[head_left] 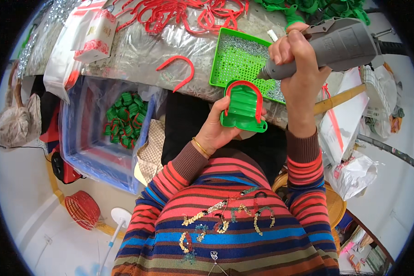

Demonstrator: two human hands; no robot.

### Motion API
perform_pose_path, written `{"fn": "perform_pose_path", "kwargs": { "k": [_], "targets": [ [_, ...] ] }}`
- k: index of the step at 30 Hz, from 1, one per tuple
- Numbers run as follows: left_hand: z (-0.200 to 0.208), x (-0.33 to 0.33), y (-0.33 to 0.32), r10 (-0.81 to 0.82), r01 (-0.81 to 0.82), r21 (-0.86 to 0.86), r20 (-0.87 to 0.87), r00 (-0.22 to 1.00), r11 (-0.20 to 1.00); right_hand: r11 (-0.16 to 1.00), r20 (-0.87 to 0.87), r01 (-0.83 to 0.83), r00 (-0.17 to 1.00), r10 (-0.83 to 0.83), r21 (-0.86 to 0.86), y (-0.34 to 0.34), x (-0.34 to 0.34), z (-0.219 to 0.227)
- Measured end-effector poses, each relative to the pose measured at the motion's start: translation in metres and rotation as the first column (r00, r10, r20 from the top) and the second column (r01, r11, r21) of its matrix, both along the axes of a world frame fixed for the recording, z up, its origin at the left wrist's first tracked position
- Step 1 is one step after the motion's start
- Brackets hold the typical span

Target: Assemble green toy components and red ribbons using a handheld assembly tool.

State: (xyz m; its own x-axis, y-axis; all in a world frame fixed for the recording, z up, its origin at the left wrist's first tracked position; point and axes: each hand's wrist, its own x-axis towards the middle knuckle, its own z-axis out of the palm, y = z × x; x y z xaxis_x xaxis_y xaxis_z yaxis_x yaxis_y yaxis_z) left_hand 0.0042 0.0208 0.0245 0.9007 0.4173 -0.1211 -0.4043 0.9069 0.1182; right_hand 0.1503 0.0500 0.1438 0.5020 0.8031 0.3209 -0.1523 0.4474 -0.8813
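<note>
In my left hand is a green plastic part with a curved body and a small round tab at its lower right. A red U-shaped plastic piece lies around its upper edge. My right hand is wrapped round a grey electric screwdriver, its tip pointing left over a green perforated basket. Many small silvery screws lie in that basket. The screwdriver's tip is above the green part and apart from it. On the table to the left rests a loose red U-shaped piece.
A blue plastic-lined crate at left holds several green and red assembled parts. Red U-shaped pieces pile up at the back, green parts at the back right. A tissue box stands far left; a red basket is on the floor.
</note>
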Motion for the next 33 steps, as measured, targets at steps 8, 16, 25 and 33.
{"fn": "perform_pose_path", "kwargs": {
  "k": [8, 16, 25, 33],
  "targets": [
    [0.0, -0.001, -0.001, -0.006, 0.006, -0.013, 0.03, 1.0, 1.0, 0.997, 0.113, 0.042, 0.993, -0.034, -0.063, -0.002, -0.009, -0.004],
    [0.003, -0.001, -0.002, -0.009, 0.008, 0.015, 0.032, 0.999, 1.0, 0.997, 0.142, 0.049, 0.989, -0.039, -0.064, -0.002, -0.012, -0.008],
    [0.01, -0.007, 0.004, -0.022, 0.02, 0.133, 0.013, 1.0, 0.991, 0.995, 0.104, 0.044, 0.994, -0.035, -0.085, -0.009, -0.021, -0.001],
    [0.007, -0.005, 0.006, -0.041, 0.042, 0.07, -0.027, 0.999, 0.997, 0.998, 0.2, -0.051, 0.979, 0.045, 0.026, -0.012, -0.014, 0.022]
  ]
}}
